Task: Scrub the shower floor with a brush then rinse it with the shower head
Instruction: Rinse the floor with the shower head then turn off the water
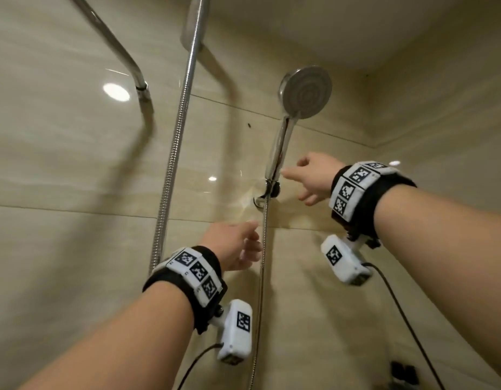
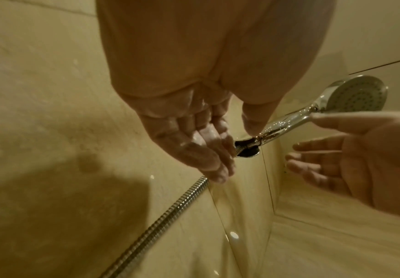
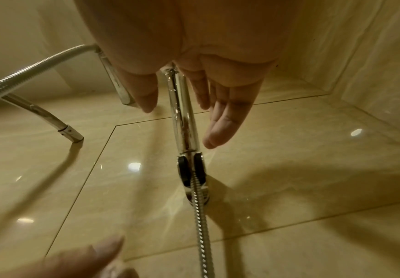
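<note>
Overhead, round chrome shower head (image 1: 305,92), ribbed hose (image 1: 262,263)

We read the shower head (image 1: 304,92) as polished chrome – mirror-bright handle, matt grey spray face. Its hose (image 1: 262,277) is ribbed, spiral-wound metal, shiny. The wall bracket (image 3: 192,169) is chrome with black plastic-looking jaws. The wall tiles (image 1: 75,164) are glossy beige stone-look – smooth, throwing lamp glare. The left hand (image 2: 194,143) looks wet, glistening.

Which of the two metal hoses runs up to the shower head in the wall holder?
The thinner right hose, beside the left hand; it ends under the holder. The thicker left hose climbs past it.
</note>
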Tool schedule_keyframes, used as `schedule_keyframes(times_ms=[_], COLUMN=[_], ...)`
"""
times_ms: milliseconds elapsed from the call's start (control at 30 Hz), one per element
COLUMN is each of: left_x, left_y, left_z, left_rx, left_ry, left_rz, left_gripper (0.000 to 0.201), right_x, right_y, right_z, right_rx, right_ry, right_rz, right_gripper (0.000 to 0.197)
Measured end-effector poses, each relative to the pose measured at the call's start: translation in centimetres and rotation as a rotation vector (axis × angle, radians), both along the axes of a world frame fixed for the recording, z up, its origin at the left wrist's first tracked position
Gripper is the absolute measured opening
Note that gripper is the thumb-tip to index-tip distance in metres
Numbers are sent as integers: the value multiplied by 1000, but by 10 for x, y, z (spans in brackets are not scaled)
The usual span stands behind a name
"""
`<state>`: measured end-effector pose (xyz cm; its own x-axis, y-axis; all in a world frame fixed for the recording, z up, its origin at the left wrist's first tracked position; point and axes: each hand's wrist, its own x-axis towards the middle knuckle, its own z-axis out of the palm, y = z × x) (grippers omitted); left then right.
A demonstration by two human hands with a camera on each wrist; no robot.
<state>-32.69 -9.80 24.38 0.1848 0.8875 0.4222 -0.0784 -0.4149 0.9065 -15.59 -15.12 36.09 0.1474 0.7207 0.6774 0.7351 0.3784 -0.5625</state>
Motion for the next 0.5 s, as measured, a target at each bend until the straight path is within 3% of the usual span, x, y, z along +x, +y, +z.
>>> schedule_keyframes(times_ms=[167, 300, 500], left_x=[-5, -6, -6], left_y=[27, 48, 64], left_z=[2, -1, 4], left_rx=[-40, -108, -152], left_ry=[21, 31, 56], left_rz=[-79, -127, -125], left_gripper=[31, 29, 31], right_x=[-39, -58, -60], right_y=[14, 39, 70], right_z=[20, 22, 24], right_rx=[78, 78, 153], right_ry=[193, 284, 336], right_rz=[-12, -17, -88], right_gripper=[30, 42, 25])
